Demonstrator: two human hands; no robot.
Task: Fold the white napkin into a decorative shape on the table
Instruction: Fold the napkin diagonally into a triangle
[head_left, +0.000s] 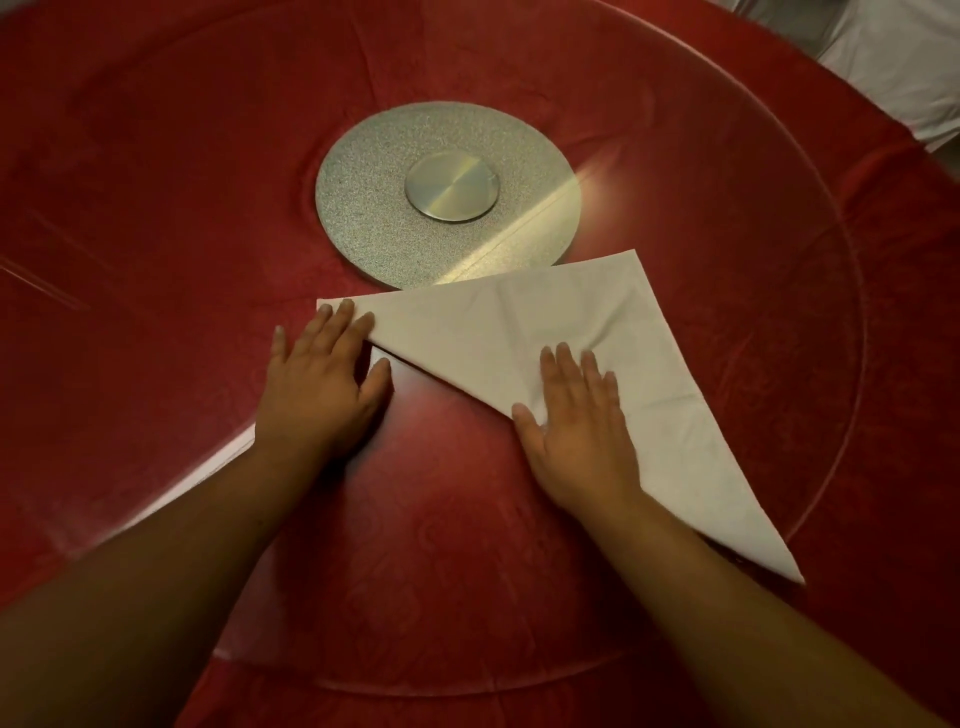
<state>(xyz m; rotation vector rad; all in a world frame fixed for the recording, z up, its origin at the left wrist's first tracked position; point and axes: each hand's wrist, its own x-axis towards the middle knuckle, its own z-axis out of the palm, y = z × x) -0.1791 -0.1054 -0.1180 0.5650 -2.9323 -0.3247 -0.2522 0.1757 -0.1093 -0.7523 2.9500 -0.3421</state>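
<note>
Head view of a round tabletop (156, 171) covered in red cloth, with a clear glass turntable (810, 364) lying over most of it. At the centre sits a speckled silver disc (374, 218) carrying a smaller polished metal hub (452, 188). The white napkin (597, 338), folded into a triangle, lies flat on the glass between the disc and the near edge of the tabletop. Its top corner just overlaps the rim of the disc, one point reaches toward the left, and the other extends toward the near right edge. The left hand (322, 379) rests palm down with fingers extended; its fingertips press on the left point of the napkin, and the thumb lies on the glass just beside the long folded edge. The right hand (576, 431) is likewise flat and open, pressing on the napkin along that folded edge. Neither hand grips anything. Pale fabric (893, 57) shows beyond the far right edge of the tabletop.
</note>
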